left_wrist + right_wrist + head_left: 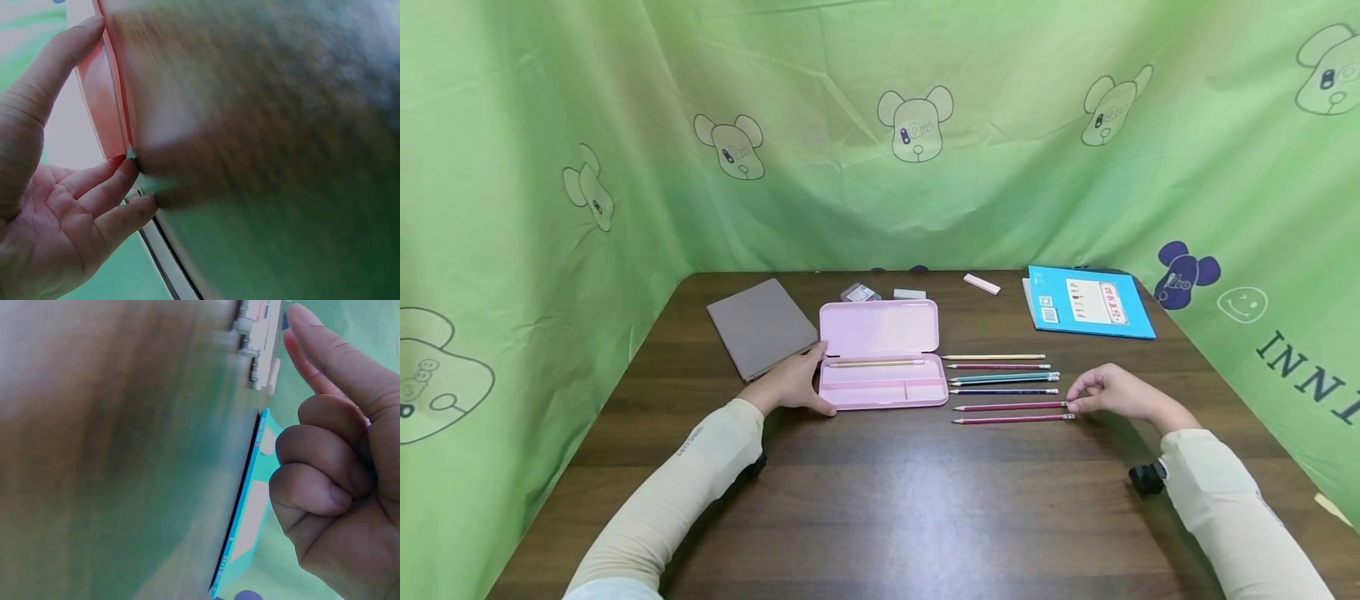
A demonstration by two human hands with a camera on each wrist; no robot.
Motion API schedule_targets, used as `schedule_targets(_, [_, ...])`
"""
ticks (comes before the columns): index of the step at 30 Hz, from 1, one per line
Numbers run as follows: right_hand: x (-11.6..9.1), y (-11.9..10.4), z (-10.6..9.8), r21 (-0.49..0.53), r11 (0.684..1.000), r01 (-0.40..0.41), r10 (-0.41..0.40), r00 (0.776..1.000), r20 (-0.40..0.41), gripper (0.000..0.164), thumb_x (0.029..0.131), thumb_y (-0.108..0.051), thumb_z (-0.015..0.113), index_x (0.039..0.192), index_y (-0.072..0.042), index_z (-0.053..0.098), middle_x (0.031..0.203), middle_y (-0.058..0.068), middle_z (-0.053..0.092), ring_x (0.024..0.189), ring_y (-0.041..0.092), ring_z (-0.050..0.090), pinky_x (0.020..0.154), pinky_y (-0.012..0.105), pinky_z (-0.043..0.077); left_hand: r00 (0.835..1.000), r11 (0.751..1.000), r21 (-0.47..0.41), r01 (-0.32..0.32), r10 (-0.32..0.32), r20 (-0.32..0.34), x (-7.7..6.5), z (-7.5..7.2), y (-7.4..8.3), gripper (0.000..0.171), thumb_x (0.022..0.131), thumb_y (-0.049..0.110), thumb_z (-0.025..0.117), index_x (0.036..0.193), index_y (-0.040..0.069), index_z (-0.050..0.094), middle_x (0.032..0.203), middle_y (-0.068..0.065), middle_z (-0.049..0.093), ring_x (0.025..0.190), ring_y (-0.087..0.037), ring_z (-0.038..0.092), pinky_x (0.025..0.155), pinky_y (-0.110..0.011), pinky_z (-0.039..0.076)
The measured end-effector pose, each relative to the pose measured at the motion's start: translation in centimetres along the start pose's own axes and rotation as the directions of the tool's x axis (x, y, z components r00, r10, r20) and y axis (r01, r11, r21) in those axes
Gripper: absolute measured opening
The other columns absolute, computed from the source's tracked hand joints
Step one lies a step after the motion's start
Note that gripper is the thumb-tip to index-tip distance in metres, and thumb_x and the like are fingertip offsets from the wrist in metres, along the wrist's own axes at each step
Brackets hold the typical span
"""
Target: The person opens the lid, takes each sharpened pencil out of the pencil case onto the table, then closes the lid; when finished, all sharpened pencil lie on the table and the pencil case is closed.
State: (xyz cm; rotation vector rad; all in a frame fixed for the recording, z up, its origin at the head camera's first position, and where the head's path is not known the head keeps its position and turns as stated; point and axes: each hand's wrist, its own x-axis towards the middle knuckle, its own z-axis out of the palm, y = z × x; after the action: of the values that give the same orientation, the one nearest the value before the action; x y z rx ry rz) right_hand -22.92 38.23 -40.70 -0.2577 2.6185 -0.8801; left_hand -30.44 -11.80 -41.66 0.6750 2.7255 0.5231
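Note:
A pink pencil case (883, 397) lies with its lid (880, 327) raised at the back. One yellow pencil (880, 362) lies in its rear compartment. My left hand (793, 383) holds the case's left end, thumb at the front corner and fingers towards the hinge; the left wrist view shows them spanning its edge. Right of the case, several pencils lie in a loose row with their points to the left. My right hand (1112, 392) pinches the eraser end of a red pencil (1011, 407) between thumb and index finger. Another red pencil (1011, 420) lies just in front.
A grey notebook (762, 327) lies behind my left hand. At the back are a clear-wrapped small item (860, 292), a whitish block (910, 294) and a pale pink strip (982, 284). Blue booklets (1093, 302) lie at the back right. A green curtain (820, 208) hangs around the table.

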Motion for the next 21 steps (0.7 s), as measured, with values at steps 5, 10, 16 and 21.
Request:
schedule_targets(5, [0.8,-0.7,-0.5,0.022,0.999,0.044,-0.043,0.998,-0.033,0.023,0.084,-0.022,0.067,0.094,-0.001,0.068,0.084,0.005,0.07,0.068,0.003,0.05,0.065,0.022,0.045,1.0,1.0,0.007,0.001,-0.001,0.002,0.0,0.0,0.0,0.121,0.061,0.047,0.083,0.147,0.0,0.011,0.141,-0.023,0.04,0.125,-0.033,0.045,0.103,-0.043,0.037])
schedule_targets(10, [2.0,-1.9,-0.7,0.033,0.996,0.085,-0.083,0.995,-0.061,0.023,0.088,-0.019,0.063,0.097,0.002,0.066,0.088,0.012,0.07,0.067,0.006,0.051,0.065,0.023,0.046,1.0,1.0,-0.005,0.0,0.0,0.002,0.0,-0.1,0.1,0.121,0.06,0.045,0.083,0.147,-0.001,0.012,0.141,-0.024,0.04,0.125,-0.033,0.045,0.103,-0.043,0.037])
schedule_targets(16, [4.1,-3.3,-0.6,0.042,0.995,0.093,-0.09,0.993,-0.074,0.028,0.09,-0.024,0.06,0.102,0.001,0.066,0.092,0.013,0.069,0.074,0.011,0.055,0.068,0.025,0.047,1.0,1.0,-0.011,0.003,-0.003,0.003,0.0,0.0,0.1,0.121,0.061,0.044,0.084,0.147,-0.001,0.012,0.143,-0.023,0.038,0.127,-0.032,0.044,0.104,-0.043,0.036])
schedule_targets(21, [5.8,-4.7,0.2,0.054,0.989,0.139,-0.136,0.989,-0.058,0.03,0.091,-0.024,0.059,0.103,0.002,0.066,0.094,0.016,0.069,0.071,0.011,0.056,0.067,0.026,0.048,1.0,1.0,0.007,0.007,-0.007,0.002,0.0,0.0,0.2,0.12,0.061,0.045,0.083,0.147,0.0,0.012,0.141,-0.023,0.04,0.125,-0.033,0.045,0.103,-0.043,0.037])
